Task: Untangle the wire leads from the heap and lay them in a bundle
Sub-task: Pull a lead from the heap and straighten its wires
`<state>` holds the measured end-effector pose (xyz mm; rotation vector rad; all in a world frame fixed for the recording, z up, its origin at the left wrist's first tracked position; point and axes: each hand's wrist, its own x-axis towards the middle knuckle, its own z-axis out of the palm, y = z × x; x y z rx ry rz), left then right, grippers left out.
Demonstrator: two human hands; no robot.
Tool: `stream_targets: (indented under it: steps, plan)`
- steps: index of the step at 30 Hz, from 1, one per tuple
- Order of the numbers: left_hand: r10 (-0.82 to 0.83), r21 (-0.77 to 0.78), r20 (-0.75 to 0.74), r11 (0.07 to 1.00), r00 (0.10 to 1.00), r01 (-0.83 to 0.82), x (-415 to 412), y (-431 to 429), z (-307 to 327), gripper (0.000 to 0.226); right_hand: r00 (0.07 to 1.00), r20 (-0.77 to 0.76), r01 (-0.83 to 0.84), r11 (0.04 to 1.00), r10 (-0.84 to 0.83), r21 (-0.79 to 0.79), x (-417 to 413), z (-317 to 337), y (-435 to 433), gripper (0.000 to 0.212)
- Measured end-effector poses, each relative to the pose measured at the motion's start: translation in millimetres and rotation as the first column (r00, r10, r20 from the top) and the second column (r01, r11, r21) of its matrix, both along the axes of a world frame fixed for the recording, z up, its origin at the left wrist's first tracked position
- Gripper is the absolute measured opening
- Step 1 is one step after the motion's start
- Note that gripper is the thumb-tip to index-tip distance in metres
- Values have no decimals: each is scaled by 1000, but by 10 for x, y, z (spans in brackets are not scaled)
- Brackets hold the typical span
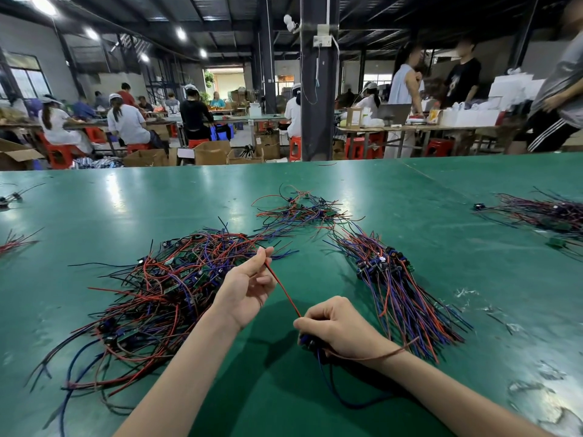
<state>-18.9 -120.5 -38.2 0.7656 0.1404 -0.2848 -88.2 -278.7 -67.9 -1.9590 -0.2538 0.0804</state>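
Note:
A tangled heap of red, blue and black wire leads [157, 288] with small green boards lies on the green table at the left. A straightened bundle of leads [397, 288] lies to the right of my hands. My left hand [249, 288] pinches the far end of a red wire [284, 290] between thumb and forefinger. That wire runs taut down to my right hand [337, 329], which grips one lead's dark connector end, with blue and red wires trailing below my wrist.
A smaller loose heap of leads [303, 209] lies farther back at centre. Another pile [542, 212] sits at the far right, and a few stray leads [12, 241] lie at the left edge. Beyond the green table [157, 197], people sit at other benches.

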Motion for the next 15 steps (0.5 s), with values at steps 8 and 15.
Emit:
stream_targets:
  steps: [8, 15]
  plan:
    - [-10, 0, 22, 1000, 1000, 10, 25, 25, -36, 18, 998, -15, -57, 998, 57, -10, -63, 46, 20, 25]
    - [14, 642, 654, 520, 757, -564, 53, 13, -227, 13, 998, 0, -56, 998, 56, -14, -85, 45, 28, 27]
